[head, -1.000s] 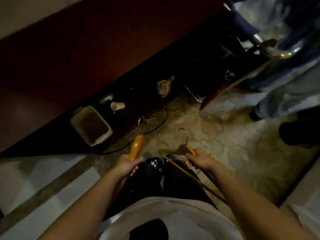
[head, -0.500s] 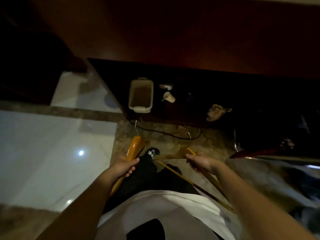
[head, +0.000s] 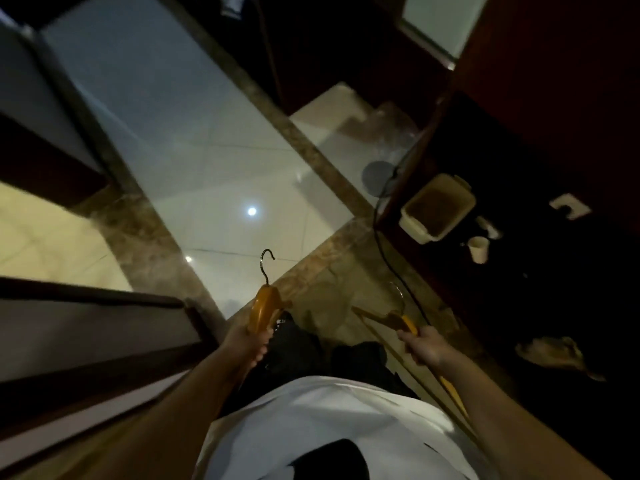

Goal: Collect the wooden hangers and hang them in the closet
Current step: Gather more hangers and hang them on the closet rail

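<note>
My left hand (head: 248,342) grips an orange-brown wooden hanger (head: 264,308) by its body, its metal hook pointing up and away from me. My right hand (head: 424,346) holds a second wooden hanger (head: 393,318) whose thin bar runs down past my right hip; its hook is blurred. Both hands are held low in front of my waist, about a shoulder width apart. No closet rail is visible.
A glossy pale tiled floor (head: 194,161) with brown marble borders stretches ahead. At the right stands dark wooden furniture with a cream plastic tub (head: 437,207), a white cup (head: 479,248) and a crumpled cloth (head: 557,355) beneath. A black cable (head: 394,268) runs along the floor. Dark panels at the left.
The view has swung left: the tub and cup slid to the right edge and the tiled floor now fills the centre. Both hands keep their hangers in the same grip.
</note>
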Tool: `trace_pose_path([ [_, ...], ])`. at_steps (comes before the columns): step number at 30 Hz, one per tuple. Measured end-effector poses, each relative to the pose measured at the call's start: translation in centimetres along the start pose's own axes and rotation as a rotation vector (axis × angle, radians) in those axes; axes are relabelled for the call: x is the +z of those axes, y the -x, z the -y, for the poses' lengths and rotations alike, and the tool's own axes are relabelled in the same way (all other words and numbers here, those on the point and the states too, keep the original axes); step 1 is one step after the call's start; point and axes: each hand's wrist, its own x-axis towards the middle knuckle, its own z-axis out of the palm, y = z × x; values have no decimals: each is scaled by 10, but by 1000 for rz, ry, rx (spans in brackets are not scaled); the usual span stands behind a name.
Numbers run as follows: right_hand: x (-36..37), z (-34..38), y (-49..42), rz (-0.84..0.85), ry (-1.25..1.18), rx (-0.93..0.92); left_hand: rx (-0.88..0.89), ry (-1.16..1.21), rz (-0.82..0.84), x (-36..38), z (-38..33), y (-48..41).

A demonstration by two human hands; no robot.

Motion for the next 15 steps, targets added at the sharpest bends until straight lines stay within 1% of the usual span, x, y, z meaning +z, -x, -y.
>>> trace_pose_path([
  [4,30,58,-18,24,174,-41,-35,122,-53,-44,30,-5],
  [7,61,105,-31,64,249,-85,-105,240,-79,-76,45,-10],
  [10,91,150,-42,88,277,-129,-134,250,-103,-111,51,-22],
  [15,130,218,-56,99,392,-199,-147,266,-103,-161,56,-40],
])
